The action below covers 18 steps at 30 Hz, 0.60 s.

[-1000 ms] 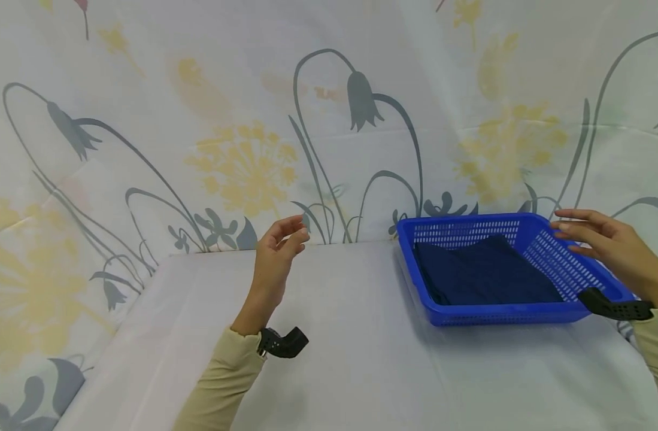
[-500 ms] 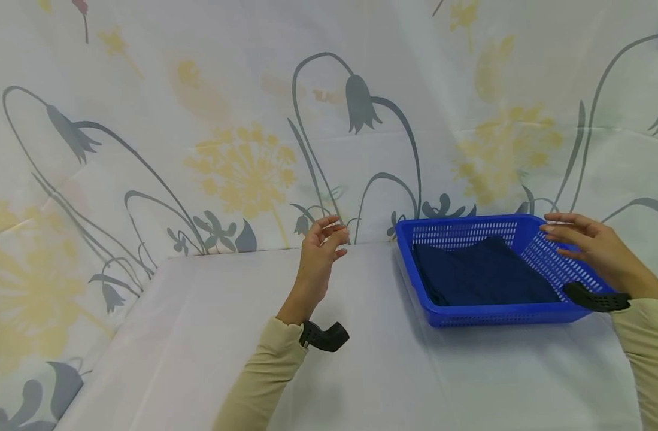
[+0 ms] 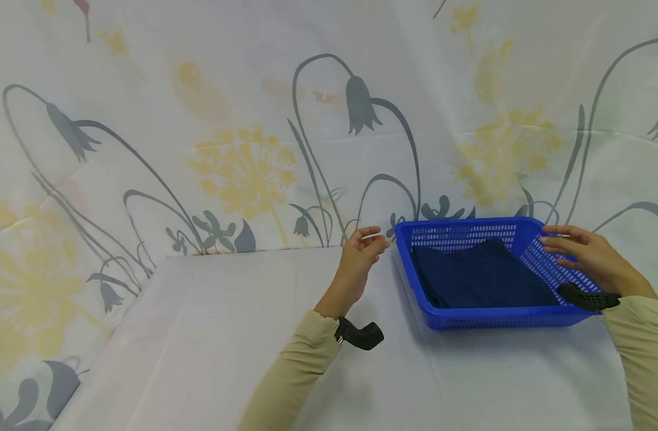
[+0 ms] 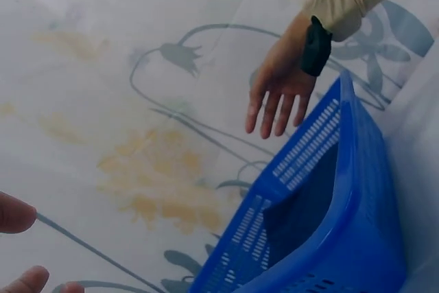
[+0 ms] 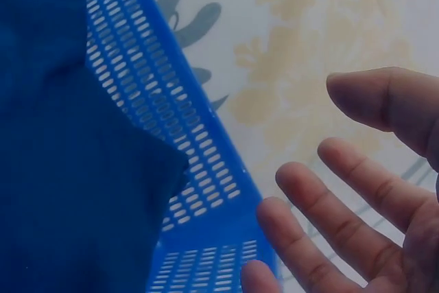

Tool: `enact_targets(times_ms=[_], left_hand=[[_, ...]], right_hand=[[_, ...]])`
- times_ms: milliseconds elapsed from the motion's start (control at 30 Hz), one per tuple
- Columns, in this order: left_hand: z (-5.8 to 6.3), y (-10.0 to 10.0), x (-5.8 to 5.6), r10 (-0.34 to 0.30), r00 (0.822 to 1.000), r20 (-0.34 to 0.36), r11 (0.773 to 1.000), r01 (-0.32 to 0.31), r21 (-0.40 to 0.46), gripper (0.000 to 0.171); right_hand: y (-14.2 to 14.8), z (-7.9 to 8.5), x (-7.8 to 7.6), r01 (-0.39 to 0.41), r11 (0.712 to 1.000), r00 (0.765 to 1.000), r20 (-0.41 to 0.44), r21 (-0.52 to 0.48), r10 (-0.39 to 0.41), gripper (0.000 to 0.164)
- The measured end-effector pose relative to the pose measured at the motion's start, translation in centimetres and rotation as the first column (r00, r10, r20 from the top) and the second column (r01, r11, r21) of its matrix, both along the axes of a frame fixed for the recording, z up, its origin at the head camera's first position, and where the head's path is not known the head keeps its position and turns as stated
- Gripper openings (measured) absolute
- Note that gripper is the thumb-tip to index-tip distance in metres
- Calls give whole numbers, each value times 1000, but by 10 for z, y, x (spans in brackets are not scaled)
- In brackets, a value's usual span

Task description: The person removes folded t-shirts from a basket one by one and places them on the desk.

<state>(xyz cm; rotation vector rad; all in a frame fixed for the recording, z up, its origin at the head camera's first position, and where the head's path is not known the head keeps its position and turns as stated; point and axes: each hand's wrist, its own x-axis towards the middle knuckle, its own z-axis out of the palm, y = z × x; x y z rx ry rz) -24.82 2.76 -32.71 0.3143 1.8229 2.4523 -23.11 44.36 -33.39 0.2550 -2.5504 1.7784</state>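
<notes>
While lying inside the blue basket point(image 3: 501, 312), clear of both hands: dark blue cloth point(image 3: 482, 275), spread across most of the bottom, with a raised peak toward the far wall and a pointed corner toward the right end. Around it, slotted walls under a broad smooth rim, set on the right part of the white-covered desk point(image 3: 215, 341). Above the basket's right end, right hand point(image 3: 593, 254), fingers point(image 5: 336, 221) slightly spread and gently bent, thumb point(image 5: 384, 97) well apart from them, nothing in hold. Just left of the basket's far left corner, left hand point(image 3: 358, 260), raised above the desk, fingers loosely curved, likewise gripping nothing. At the wrists, left black strap point(image 3: 361, 336) over bare desk and right black strap point(image 3: 587, 299) over the basket's near right corner. Nearer, left tan sleeve point(image 3: 302, 359) slanting up from the near edge, right tan sleeve point(image 3: 641, 341) at far right of view. Beyond the desk, white sheet point(image 3: 199, 120) printed with grey bell-shaped flowers and yellow blossom heads.
</notes>
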Motion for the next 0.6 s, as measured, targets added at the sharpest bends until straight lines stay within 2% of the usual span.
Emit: enact_targets(times_ms=[167, 367, 533, 600], left_hand=[[-2, 20, -2, -28, 998, 49, 1000, 28, 2, 34], [-1, 42, 0, -76, 992, 104, 995, 83, -59, 34], [-5, 61, -1, -79, 990, 113, 990, 91, -104, 38], [-6, 71, 1, -71, 990, 123, 989, 86, -118, 40]], right_hand=[[3, -3, -5, -20, 1000, 998, 61, 1, 20, 37], [12, -10, -8, -74, 992, 991, 101, -107, 84, 39], [18, -16, -11, -93, 985, 986, 125, -142, 111, 41], [19, -19, -12, -111, 975, 982, 133, -194, 138, 42]])
